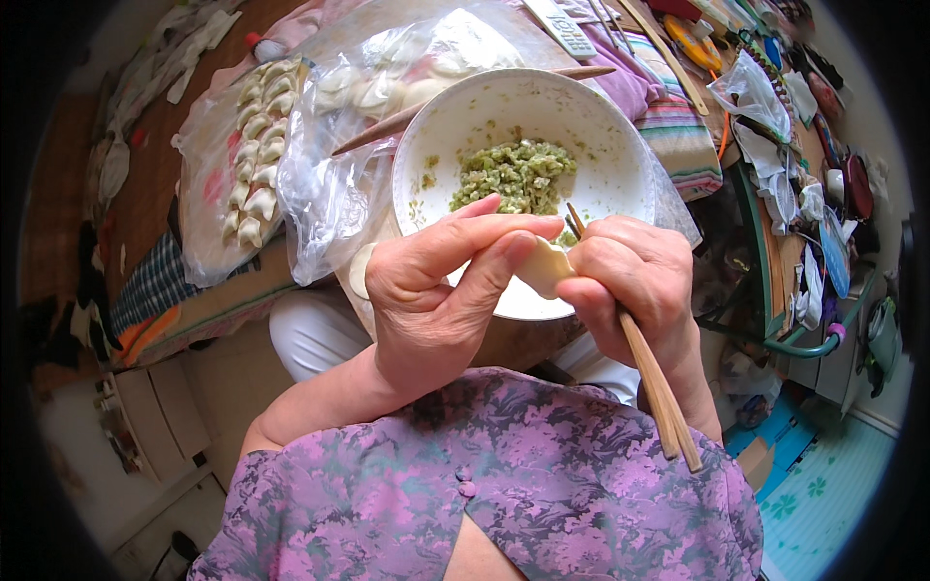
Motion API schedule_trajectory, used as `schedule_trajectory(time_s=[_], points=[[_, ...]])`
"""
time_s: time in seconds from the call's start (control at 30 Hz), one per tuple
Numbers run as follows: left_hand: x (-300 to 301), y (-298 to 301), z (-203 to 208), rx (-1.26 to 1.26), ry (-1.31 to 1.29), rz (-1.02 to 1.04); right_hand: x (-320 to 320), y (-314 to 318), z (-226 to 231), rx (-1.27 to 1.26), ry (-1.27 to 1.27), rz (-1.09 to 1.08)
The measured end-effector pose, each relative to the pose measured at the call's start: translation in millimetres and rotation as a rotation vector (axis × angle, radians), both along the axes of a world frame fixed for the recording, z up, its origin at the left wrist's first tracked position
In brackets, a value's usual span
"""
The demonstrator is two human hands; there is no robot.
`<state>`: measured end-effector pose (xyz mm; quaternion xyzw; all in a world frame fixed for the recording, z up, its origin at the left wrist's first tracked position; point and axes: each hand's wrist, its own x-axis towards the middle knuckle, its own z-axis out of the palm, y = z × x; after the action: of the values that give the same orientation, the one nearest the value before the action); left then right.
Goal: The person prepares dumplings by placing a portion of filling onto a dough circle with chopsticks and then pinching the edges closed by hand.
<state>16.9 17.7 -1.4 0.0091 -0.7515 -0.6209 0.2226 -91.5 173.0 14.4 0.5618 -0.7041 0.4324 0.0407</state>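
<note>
Both my hands are raised over the near side of a white bowl [608, 136]. My left hand [431, 290] pinches one end of a folded dumpling [545, 269] between thumb and forefinger. My right hand [639, 266] has its thumb and fingers on the dumpling's other end. A pair of wooden chopsticks [654, 392] is also held in the right fist, the thick ends pointing down towards my chest. Chopped green filling [518, 172] lies heaped in the bowl. A pale round wrapper [360, 271] shows partly beside my left wrist.
Shaped dumplings [257, 160] lie in rows on a plastic-covered board at the left. Behind the bowl lies a tapered rolling pin [373, 134], partly hidden by it. Clear plastic bags [329, 184] cover more pale pieces. A remote control [562, 27] sits far back; a cluttered shelf [765, 242] stands right.
</note>
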Motion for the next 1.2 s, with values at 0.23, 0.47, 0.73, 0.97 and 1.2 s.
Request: schedule_trajectory(time_s=[0.23,0.47,0.73,0.97,1.2], points=[[1,11,8,0.515,-0.081,-0.038,-1,0,-6,-0.033,-0.002,-0.096],[1,10,1,0.323,-0.039,0.023,-2,0,0,-0.031,-0.098,-0.009],[0,16,12,0.651,-0.037,0.009,-1,0,0,-0.002,-0.031,-0.052],[1,2,9,0.142,-0.127,-0.096,-2,0,5,0.098,0.024,-0.019],[-3,5,3,0.243,-0.019,-0.033,0,-1,2,0.06,-0.011,-0.023]])
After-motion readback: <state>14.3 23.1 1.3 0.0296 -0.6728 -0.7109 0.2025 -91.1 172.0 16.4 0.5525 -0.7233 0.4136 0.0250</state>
